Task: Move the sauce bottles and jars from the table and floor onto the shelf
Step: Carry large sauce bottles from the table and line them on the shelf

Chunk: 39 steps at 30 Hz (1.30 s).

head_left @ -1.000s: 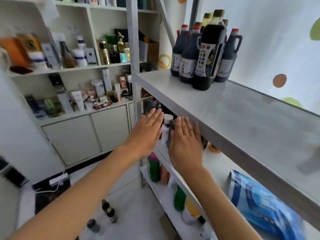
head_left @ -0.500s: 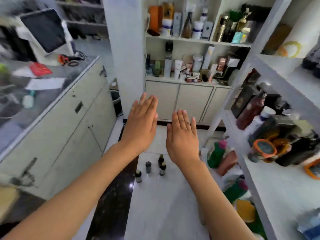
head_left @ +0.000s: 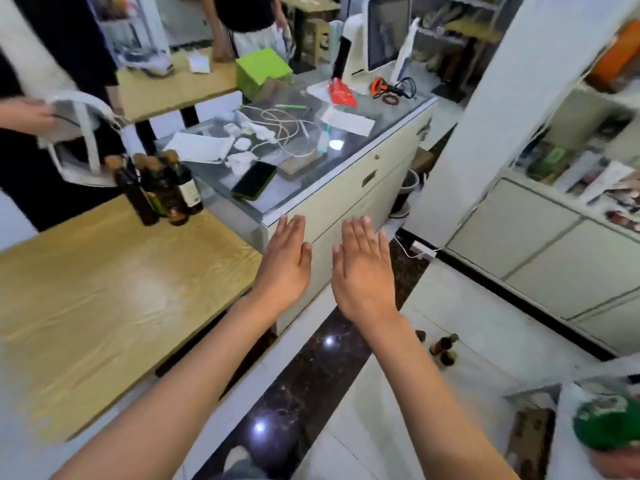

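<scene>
reaching empty: left hand (head_left: 285, 263) and right hand (head_left: 363, 268) flat, fingers straight; clustered bottles (head_left: 159, 188) at the table (head_left: 104, 296) far edge may topple if grabbed together.

Bare wooden table (head_left: 104, 289) lies open up to the dark bottles (head_left: 159, 188) at its far edge.

Bottles (head_left: 159, 188) stand on the worktop (head_left: 104, 299) at its far edge, left of a glass-topped counter (head_left: 311, 188). Small bottles (head_left: 443, 349) sit on the floor (head_left: 381, 427) to the right.
</scene>
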### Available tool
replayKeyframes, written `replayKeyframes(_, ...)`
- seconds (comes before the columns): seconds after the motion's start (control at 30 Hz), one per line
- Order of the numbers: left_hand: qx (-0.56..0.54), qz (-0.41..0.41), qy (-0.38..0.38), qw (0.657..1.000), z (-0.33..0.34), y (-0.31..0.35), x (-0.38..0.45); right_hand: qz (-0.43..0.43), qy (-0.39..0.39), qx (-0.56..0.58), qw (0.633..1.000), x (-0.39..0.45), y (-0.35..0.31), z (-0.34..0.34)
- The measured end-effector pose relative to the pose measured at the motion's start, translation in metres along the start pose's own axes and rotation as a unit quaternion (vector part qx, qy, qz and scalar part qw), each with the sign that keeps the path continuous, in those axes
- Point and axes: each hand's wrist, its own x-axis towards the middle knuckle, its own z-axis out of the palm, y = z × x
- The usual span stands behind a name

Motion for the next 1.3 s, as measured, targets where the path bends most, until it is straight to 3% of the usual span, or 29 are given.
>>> replayKeyframes(0.23,0.01,-0.122,0.07,0.99,-0.097,-0.135,-0.02,-0.097,-0.08,0.019,0.992,0.037,-0.137,0.09)
replayKeyframes(0.5,0.001,-0.186,0.123,0.975,-0.16,-0.221,-0.029,-0.155,-0.143,0.055,0.976,0.079,-0.233,0.157)
replayKeyframes(0.73,-0.034,-0.279,0.189,0.941,-0.188,-0.278,0.034,-0.102,-0.207,0.185,0.955,0.147,-0.262,0.214)
replayKeyframes(0.9,-0.051,-0.314,0.213,0.924,-0.202,-0.311,0.111,-0.033,-0.182,0.237,0.954,0.227,-0.267,0.262)
replayKeyframes(1.17,-0.067,-0.401,0.22,0.887,-0.229,-0.37,0.218,-0.042,-0.143,0.248,0.957,0.333,-0.285,0.317)
replayKeyframes(1.3,-0.031,-0.415,0.193,0.889,-0.241,-0.4,0.254,-0.085,-0.143,0.247,0.955,0.365,-0.293,0.34)
